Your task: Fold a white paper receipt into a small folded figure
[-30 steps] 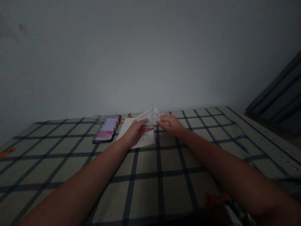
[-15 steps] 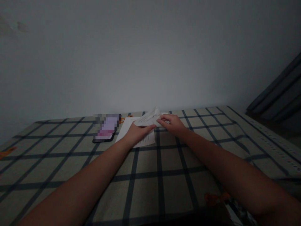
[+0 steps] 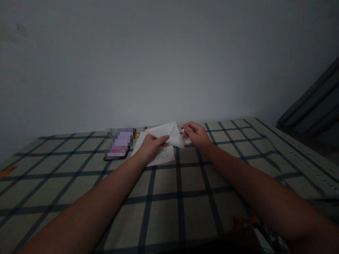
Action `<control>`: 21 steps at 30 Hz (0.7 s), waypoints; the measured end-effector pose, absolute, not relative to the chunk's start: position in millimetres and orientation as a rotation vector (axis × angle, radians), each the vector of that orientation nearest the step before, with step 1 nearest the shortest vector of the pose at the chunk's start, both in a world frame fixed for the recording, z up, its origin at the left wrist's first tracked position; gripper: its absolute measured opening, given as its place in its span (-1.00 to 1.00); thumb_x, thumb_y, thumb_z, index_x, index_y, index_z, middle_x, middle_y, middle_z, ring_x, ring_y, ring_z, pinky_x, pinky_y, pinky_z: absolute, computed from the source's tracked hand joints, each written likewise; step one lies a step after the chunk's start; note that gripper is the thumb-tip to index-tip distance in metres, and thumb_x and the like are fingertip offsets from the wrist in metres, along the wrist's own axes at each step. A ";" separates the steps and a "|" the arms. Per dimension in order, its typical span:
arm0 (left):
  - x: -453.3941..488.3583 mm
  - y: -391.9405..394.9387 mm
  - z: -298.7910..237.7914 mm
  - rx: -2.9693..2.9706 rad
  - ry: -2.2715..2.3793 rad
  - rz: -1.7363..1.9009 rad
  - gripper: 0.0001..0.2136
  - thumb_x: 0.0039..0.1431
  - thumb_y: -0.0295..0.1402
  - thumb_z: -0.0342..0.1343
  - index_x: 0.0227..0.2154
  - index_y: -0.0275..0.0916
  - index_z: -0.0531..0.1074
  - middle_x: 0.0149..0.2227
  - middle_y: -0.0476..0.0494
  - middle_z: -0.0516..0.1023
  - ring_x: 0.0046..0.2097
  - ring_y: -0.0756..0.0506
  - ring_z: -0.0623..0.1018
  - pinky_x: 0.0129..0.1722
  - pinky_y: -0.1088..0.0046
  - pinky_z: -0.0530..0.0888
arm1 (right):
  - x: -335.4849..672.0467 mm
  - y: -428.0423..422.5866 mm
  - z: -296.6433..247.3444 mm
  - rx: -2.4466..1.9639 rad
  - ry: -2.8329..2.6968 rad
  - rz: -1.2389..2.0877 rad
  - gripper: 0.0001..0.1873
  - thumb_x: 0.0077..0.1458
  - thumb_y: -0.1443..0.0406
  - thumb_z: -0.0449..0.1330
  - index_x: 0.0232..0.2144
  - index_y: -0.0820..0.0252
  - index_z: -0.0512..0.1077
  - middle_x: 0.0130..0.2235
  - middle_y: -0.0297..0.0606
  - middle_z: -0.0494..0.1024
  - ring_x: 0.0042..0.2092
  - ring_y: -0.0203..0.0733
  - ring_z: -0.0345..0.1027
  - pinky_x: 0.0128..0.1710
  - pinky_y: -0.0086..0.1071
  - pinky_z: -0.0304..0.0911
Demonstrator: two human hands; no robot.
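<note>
Hands at the far middle of a table, dim light. Left hand (image 3: pixel 152 147): thumb and fingers pinch the folded paper (image 3: pixel 171 132) at its near edge and hold it tilted just above the cloth, its point toward the right. Right hand (image 3: pixel 196 134): fingers curled, just beside the paper's right tip. I cannot tell whether it grips anything, though a small white strip (image 3: pixel 187 141) shows under its fingers. Sheet (image 3: pixel 164 157): printed, flat on the cloth beneath my left hand; whether it joins the folded paper is unclear. Phone (image 3: pixel 119 143): dark-cased, flat, just left of the sheet, near the wall. Cloth (image 3: pixel 185 197): pale with dark checks, covering the table. Wall (image 3: pixel 159 63): plain, behind the table's far edge.
</note>
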State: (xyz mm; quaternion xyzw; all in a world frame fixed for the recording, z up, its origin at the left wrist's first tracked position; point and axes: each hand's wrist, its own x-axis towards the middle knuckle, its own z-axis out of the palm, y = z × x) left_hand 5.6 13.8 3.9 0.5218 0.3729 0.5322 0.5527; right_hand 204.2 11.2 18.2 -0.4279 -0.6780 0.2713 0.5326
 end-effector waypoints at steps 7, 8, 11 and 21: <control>3.9 14.8 0.5 1.300 0.978 1.107 -0.76 -0.13 -0.26 0.35 -0.42 -0.32 0.56 -0.48 -0.11 0.57 -0.55 0.03 0.41 -0.52 0.49 0.29 | 199.0 10.1 12.1 -0.970 -1.777 0.663 -0.71 0.11 0.12 0.17 -0.33 0.26 0.46 -0.47 -0.33 0.45 -0.45 -0.33 0.28 -0.46 -0.45 0.14; 3.4 15.7 -0.6 1.313 0.998 1.112 -0.74 -0.12 -0.24 0.35 -0.40 -0.32 0.56 -0.47 -0.11 0.57 -0.54 0.02 0.42 -0.52 0.49 0.29 | 199.0 10.0 11.6 -0.976 -1.802 0.638 -0.72 0.12 0.13 0.17 -0.34 0.26 0.46 -0.46 -0.32 0.46 -0.44 -0.33 0.29 -0.45 -0.45 0.14; 2.5 16.0 -1.8 1.339 0.994 1.134 -0.70 -0.11 -0.20 0.35 -0.35 -0.32 0.56 -0.40 -0.16 0.59 -0.47 -0.02 0.48 -0.47 0.47 0.34 | 200.2 8.7 13.6 -0.995 -1.869 0.576 -0.70 0.16 0.13 0.13 -0.41 0.26 0.46 -0.47 -0.32 0.46 -0.44 -0.33 0.29 -0.44 -0.45 0.12; 1.7 10.6 0.8 1.425 0.959 1.181 -0.70 -0.08 -0.21 0.34 -0.31 -0.31 0.58 -0.28 -0.22 0.63 -0.31 -0.13 0.56 -0.29 0.37 0.45 | 203.4 3.6 20.0 -1.013 -2.003 0.406 -0.64 0.22 0.15 0.05 -0.48 0.24 0.45 -0.50 -0.32 0.45 -0.45 -0.32 0.27 -0.43 -0.42 0.06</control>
